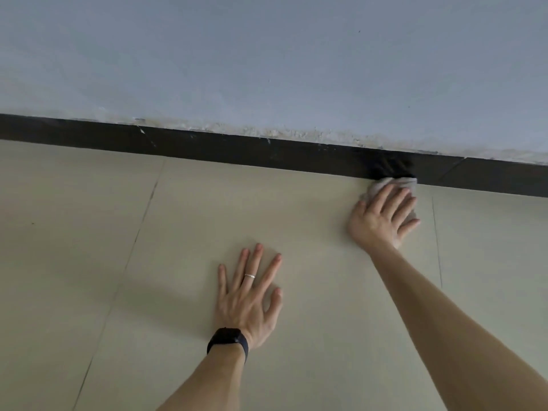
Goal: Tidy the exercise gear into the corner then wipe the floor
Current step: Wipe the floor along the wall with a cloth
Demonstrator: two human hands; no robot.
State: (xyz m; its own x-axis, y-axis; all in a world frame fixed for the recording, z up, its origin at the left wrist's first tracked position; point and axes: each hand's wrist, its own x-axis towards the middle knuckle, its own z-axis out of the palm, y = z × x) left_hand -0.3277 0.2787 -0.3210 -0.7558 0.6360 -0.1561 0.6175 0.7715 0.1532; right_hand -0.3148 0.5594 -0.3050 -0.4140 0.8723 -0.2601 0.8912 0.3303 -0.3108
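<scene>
I see the cloth [394,184], a crumpled pale grey rag, lying on the floor [311,226] right against the black skirting board [207,148], towards the right of the view; my right hand [382,216] lies on top of it, palm down, fingers spread and nearly straight, pressing it flat rather than gripping it; only the far edge of the rag and a small bit by the little finger show past the fingers; the right arm reaches in long from the lower right corner. My left hand [249,298] is well apart from the rag, nearer to me and to the left, laid flat on the beige tile with all fingers splayed wide and nothing under it; it bears a silver ring [249,276] on one finger and a black watch [227,339] at the wrist. Thin dark grout lines cross the tiles on both sides; above the skirting rises a pale blue-grey wall [267,54], its bottom edge scuffed and flaking.
</scene>
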